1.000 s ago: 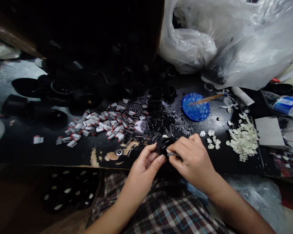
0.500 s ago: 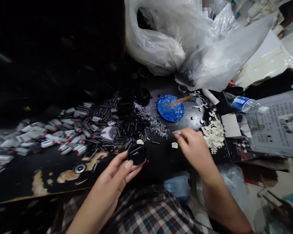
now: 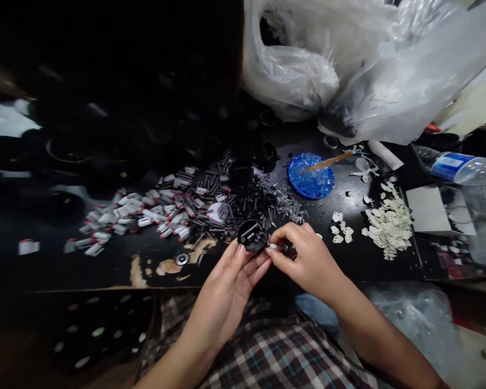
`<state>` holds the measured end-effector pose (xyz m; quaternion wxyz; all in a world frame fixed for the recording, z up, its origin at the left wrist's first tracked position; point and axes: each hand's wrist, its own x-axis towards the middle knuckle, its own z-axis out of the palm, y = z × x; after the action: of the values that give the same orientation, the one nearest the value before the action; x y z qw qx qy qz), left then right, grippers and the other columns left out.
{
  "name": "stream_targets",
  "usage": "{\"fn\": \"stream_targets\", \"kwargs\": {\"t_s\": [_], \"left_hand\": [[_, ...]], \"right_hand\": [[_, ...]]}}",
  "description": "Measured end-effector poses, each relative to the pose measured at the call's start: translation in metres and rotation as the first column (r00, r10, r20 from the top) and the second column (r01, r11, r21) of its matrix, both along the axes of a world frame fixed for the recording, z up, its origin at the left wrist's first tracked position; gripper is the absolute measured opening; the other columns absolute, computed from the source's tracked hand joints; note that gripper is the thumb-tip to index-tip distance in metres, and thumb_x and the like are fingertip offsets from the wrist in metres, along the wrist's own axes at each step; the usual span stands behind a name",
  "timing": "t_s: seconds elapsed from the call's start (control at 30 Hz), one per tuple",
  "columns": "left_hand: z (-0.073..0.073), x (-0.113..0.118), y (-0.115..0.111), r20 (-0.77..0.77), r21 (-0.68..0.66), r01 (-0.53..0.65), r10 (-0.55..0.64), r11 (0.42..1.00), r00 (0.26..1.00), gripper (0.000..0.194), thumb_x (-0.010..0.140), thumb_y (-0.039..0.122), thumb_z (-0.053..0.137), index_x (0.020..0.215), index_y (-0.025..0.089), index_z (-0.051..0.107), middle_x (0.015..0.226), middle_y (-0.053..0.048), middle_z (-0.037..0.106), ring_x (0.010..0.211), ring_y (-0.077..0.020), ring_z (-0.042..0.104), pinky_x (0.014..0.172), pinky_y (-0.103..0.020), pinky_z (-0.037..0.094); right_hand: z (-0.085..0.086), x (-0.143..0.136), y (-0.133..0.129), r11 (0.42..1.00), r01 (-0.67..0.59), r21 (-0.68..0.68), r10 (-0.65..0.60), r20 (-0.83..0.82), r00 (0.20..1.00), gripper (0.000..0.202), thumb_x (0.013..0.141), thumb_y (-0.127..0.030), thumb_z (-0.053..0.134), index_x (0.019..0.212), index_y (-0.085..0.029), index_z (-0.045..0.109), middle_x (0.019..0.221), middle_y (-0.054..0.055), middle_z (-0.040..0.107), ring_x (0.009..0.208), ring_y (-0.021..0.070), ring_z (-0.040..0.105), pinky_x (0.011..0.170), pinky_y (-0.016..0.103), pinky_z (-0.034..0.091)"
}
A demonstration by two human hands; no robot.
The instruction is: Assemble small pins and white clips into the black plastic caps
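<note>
Left hand [image 3: 230,275] cradles a round black cap [image 3: 251,236] over the bench's [image 3: 105,259] front edge, right hand [image 3: 303,259] pinching a small pin [image 3: 276,246] against it; a slip likely drops the pin into the lap

A round blue plastic lid [image 3: 310,175] with a thin wooden stick [image 3: 328,161] laid across it sits on the dark worktable [image 3: 105,265], between a heap of small black springs [image 3: 255,202] and a pile of cream plastic chips [image 3: 389,224]. White-and-red small sleeves [image 3: 146,213] lie scattered leftward. Crumpled clear plastic bags [image 3: 348,65] bulk behind, and a clear water bottle with a blue label [image 3: 457,166] lies at the right.
</note>
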<state>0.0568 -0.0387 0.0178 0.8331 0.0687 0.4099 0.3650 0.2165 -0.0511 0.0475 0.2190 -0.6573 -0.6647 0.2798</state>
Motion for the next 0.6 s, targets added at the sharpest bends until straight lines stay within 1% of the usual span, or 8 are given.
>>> {"fn": "stream_targets", "kwargs": {"t_s": [0.1,0.17,0.23,0.3,0.37,0.47,0.53,0.6], "left_hand": [[0.0,-0.0045,0.0031,0.061,-0.006,-0.029,0.029,1.0,0.998,0.013,0.087,0.029,0.064,0.095,0.019,0.066,0.11,-0.009,0.072,0.106,-0.0254,0.066,0.101,-0.044,0.047],[-0.001,-0.0075,0.0039,0.089,-0.013,-0.026,0.028,1.0,0.996,0.015,0.087,0.031,0.063,0.095,0.019,0.067,0.111,-0.009,0.071,0.106,-0.0257,0.066,0.1,-0.045,0.048],[-0.0021,-0.009,0.0038,0.086,-0.021,-0.02,0.022,1.0,0.996,0.016,0.087,0.031,0.064,0.096,0.019,0.067,0.111,-0.009,0.072,0.103,-0.0252,0.067,0.097,-0.043,0.05],[-0.0026,-0.009,0.0031,0.041,0.0,-0.024,0.024,1.0,0.999,0.015,0.086,0.03,0.065,0.097,0.02,0.067,0.106,-0.007,0.073,0.098,-0.0229,0.069,0.094,-0.04,0.053],[-0.0019,-0.0081,0.002,-0.036,0.044,-0.036,0.037,0.998,0.999,0.015,0.084,0.029,0.068,0.098,0.022,0.067,0.099,-0.003,0.074,0.093,-0.0196,0.07,0.091,-0.036,0.054],[0.0005,-0.0072,0.0,-0.134,0.099,-0.013,0.026,0.995,0.991,0.025,0.079,0.03,0.074,0.102,0.023,0.066,0.099,-0.001,0.072,0.093,-0.0187,0.069,0.094,-0.036,0.052],[0.0017,-0.0075,-0.0014,-0.169,0.107,0.024,-0.006,0.994,0.986,0.033,0.077,0.033,0.076,0.106,0.023,0.064,0.102,-0.002,0.072,0.097,-0.0209,0.068,0.095,-0.038,0.051],[0.0018,-0.0085,-0.0027,-0.181,0.116,0.052,-0.031,0.992,0.983,0.037,0.076,0.035,0.075,0.108,0.023,0.062,0.102,-0.003,0.071,0.1,-0.0226,0.067,0.095,-0.04,0.051]], "right_hand": [[-0.0005,-0.0054,-0.0002,1.0,0.02,-0.001,-0.02,-0.151,0.988,0.005,0.086,-0.023,0.066,0.09,-0.022,0.063,0.089,-0.001,0.069,0.082,0.0155,0.061,0.078,0.031,0.04],[-0.0018,-0.0043,-0.0014,0.998,0.042,0.037,-0.034,-0.192,0.981,0.002,0.088,-0.022,0.065,0.09,-0.022,0.065,0.089,-0.001,0.07,0.082,0.0153,0.062,0.078,0.031,0.041],[-0.0023,-0.0032,-0.0035,0.992,0.022,0.125,-0.002,-0.157,0.988,0.002,0.09,-0.021,0.063,0.089,-0.022,0.065,0.088,0.0,0.071,0.081,0.0152,0.063,0.078,0.032,0.04],[-0.0018,-0.0037,-0.0056,0.974,-0.054,0.219,0.072,-0.071,0.995,0.004,0.091,-0.019,0.061,0.092,-0.021,0.064,0.089,0.001,0.072,0.082,0.0156,0.064,0.078,0.033,0.038],[-0.0009,-0.0055,-0.0067,0.95,-0.14,0.28,0.142,0.013,0.99,0.009,0.09,-0.015,0.059,0.096,-0.02,0.063,0.091,0.002,0.072,0.084,0.016,0.064,0.078,0.034,0.036],[-0.0003,-0.0089,-0.0061,0.93,-0.195,0.31,0.175,0.09,0.98,0.012,0.089,-0.013,0.057,0.097,-0.019,0.063,0.088,0.002,0.071,0.081,0.0162,0.064,0.076,0.035,0.035],[-0.0006,-0.0104,-0.0052,0.927,-0.199,0.317,0.171,0.114,0.979,0.012,0.089,-0.012,0.056,0.095,-0.019,0.063,0.085,0.002,0.071,0.079,0.0161,0.063,0.075,0.035,0.034],[-0.0009,-0.0108,-0.0048,0.926,-0.189,0.328,0.156,0.124,0.98,0.013,0.088,-0.011,0.056,0.094,-0.019,0.063,0.085,0.001,0.071,0.077,0.0158,0.063,0.075,0.035,0.034]]}}
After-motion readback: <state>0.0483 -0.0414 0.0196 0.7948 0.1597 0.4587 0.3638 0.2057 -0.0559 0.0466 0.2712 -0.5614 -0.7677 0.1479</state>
